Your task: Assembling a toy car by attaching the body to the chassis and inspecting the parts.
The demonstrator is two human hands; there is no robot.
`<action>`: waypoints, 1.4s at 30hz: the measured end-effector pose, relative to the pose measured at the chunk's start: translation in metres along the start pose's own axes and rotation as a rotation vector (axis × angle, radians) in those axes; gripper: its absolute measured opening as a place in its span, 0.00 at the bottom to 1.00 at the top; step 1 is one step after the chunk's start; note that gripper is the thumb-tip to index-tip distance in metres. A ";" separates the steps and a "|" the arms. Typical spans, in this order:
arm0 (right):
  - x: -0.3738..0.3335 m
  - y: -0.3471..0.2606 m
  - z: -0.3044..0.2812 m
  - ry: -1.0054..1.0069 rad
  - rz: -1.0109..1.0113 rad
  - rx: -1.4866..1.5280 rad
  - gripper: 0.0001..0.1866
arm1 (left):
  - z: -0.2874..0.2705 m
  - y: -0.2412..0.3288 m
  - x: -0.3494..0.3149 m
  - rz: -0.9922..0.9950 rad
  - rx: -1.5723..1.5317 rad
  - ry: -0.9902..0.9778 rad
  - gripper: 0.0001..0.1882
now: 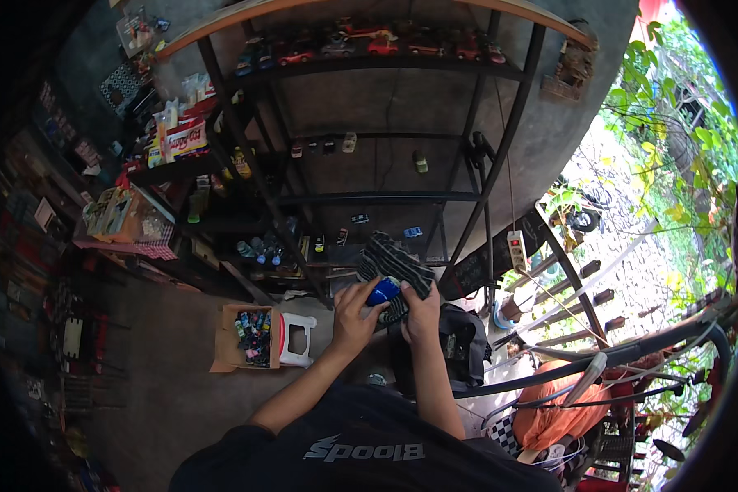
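In front of my chest, my left hand (354, 318) is closed round a small glossy blue toy car (383, 290), its fingers covering part of it. My right hand (421, 315) grips a dark cloth with pale stripes (392, 258). The cloth bunches around the blue car and hangs past it on the far side. Both hands are close together, thumbs toward each other. Where the cloth lies under the car, the contact is partly hidden by my fingers.
Ahead stands a dark metal shelf rack (377, 197) with several toy cars (383, 45) on its levels. An open cardboard box (258, 338) of small toys sits on the floor beside a white stool (297, 339). A black bag (459, 348) and a bicycle handlebar (623, 354) are to the right.
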State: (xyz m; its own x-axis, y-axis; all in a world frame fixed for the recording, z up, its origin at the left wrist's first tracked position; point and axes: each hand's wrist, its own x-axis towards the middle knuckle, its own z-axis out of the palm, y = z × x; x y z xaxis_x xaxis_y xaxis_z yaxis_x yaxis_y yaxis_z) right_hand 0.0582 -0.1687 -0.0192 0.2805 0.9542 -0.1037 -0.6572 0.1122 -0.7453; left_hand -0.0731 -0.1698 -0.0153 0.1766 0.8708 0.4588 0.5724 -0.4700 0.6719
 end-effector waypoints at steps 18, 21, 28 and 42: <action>-0.003 0.042 0.077 -0.144 -0.141 -0.783 0.18 | -0.046 -0.053 -0.003 -0.636 -0.905 -0.003 0.19; 0.002 0.065 0.084 -0.190 -0.090 -0.663 0.21 | -0.060 -0.074 0.001 -0.680 -1.063 0.045 0.14; -0.025 0.103 0.132 -0.468 -0.404 -0.740 0.34 | -0.122 -0.117 0.020 -0.698 -1.290 0.152 0.08; -0.039 0.134 0.164 -0.335 -0.304 -0.630 0.29 | -0.143 -0.153 0.029 -0.603 -1.107 -0.050 0.11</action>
State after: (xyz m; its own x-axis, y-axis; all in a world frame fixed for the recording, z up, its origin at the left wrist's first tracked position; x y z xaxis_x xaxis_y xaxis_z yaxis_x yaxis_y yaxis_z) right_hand -0.1556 -0.1457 -0.0068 0.0921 0.9509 0.2956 -0.0351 0.2997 -0.9534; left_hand -0.2705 -0.0932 -0.0220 0.1656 0.9815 -0.0963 -0.3993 0.1560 0.9034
